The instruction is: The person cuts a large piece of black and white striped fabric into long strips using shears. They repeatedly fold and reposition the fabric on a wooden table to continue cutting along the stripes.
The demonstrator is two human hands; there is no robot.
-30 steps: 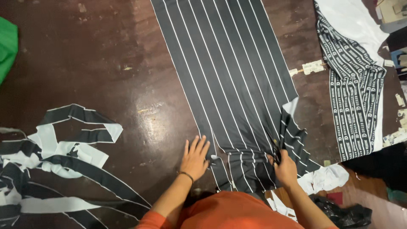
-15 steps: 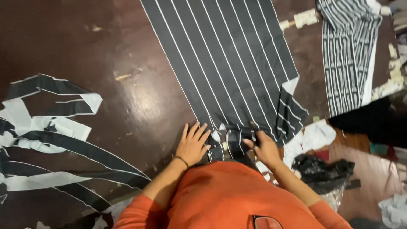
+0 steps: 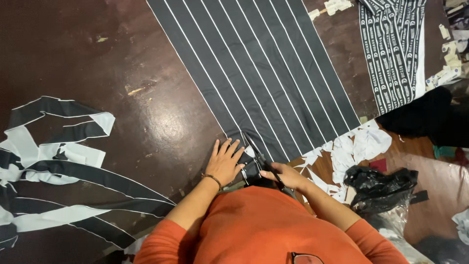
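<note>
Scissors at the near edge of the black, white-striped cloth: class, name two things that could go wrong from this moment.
1. The left hand lies flat on the black, white-striped cloth right beside the open scissors held by the right hand; its fingers could get nicked.
2. The cloth bunches at the near edge, so the cut may wander off a stripe.

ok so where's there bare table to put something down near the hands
The widest bare patch of dark table lies left of the striped fabric, above the cut strips. A narrower gap runs between the fabric and the printed cloth. It is crowded right of the right hand: white scraps and a black bag.
</note>
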